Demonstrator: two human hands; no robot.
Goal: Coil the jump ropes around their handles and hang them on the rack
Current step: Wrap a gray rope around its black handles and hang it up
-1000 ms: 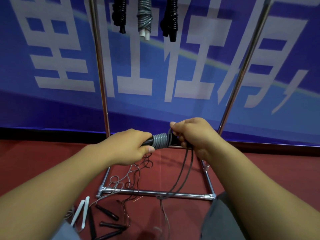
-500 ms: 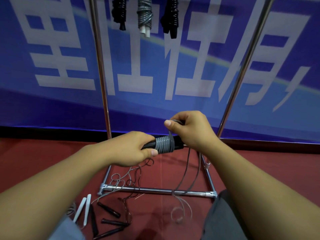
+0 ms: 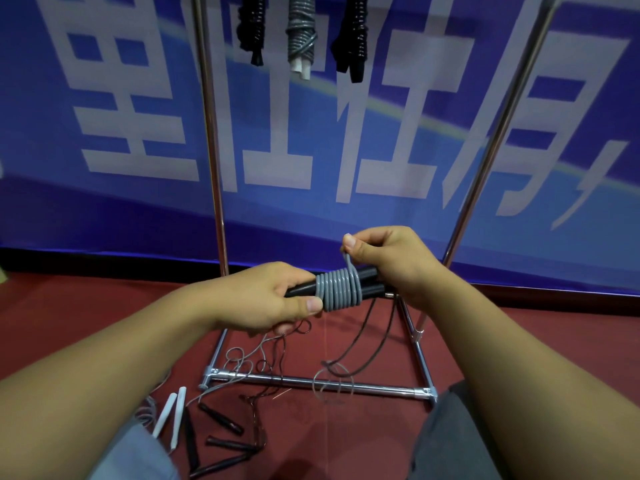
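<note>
My left hand (image 3: 266, 297) grips the left end of a pair of black jump-rope handles (image 3: 369, 282) held level at chest height. A grey rope coil (image 3: 339, 288) of several turns wraps their middle. My right hand (image 3: 391, 259) pinches the grey rope just above the coil, thumb and forefinger raised. The loose rope tail (image 3: 360, 344) hangs down to the floor. Three coiled ropes hang from the top of the metal rack (image 3: 216, 188): a black one (image 3: 252, 26), a grey one (image 3: 301, 32) and another black one (image 3: 353, 32).
On the red floor lie white handles (image 3: 173, 414), several black handles (image 3: 221, 419) and tangled thin ropes (image 3: 256, 362) across the rack's base bar (image 3: 374, 386). A blue banner with white characters stands behind the rack. My knees show at the bottom edge.
The grey coil has gained turns and grown wider. My right hand has come up over the handles with the rope, and the hanging tail has shortened.
</note>
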